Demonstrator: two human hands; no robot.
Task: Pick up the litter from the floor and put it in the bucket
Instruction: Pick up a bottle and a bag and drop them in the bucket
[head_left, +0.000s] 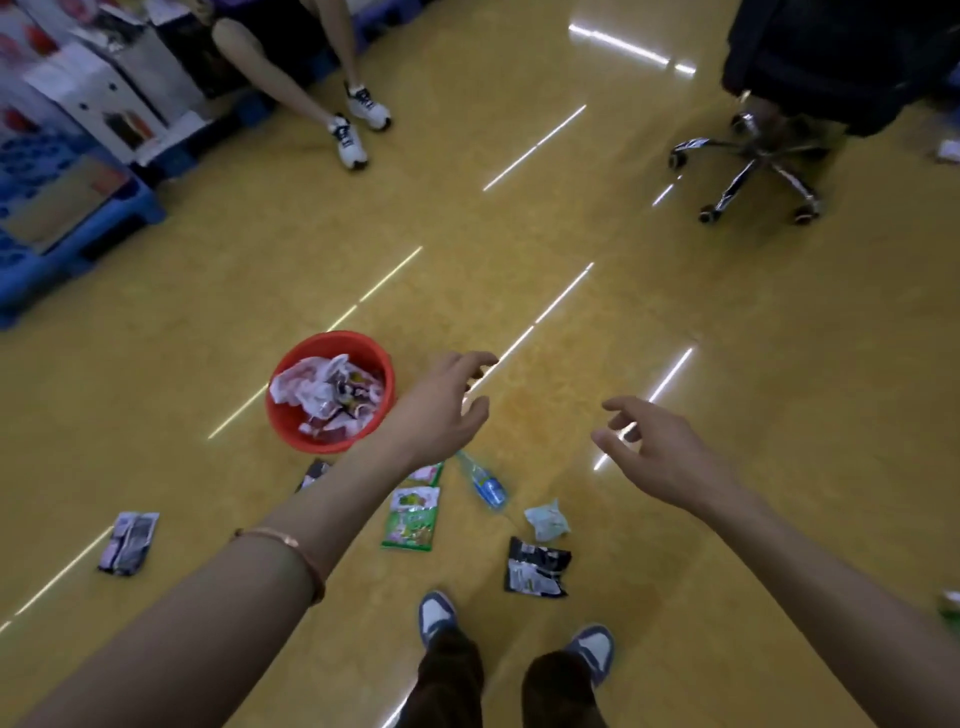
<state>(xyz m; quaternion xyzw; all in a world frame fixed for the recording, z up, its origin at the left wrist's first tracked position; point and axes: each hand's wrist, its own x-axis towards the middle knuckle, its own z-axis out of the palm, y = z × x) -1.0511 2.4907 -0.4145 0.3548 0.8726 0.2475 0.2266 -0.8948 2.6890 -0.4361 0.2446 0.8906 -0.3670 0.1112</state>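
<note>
**Empty hands between pickups**

A green packet, a plastic bottle, crumpled paper and a black wrapper lie on the floor near the red bucket, which is partly filled with wrappers and paper. The left hand and right hand hover loosely spread, holding nothing. The next move likely calls for stooping to one piece.

A black office chair on a chrome wheeled base stands at two o'clock, a seated person's bare legs in white sneakers show at eleven o'clock, and white boxes crowd a blue pallet at ten o'clock.
</note>
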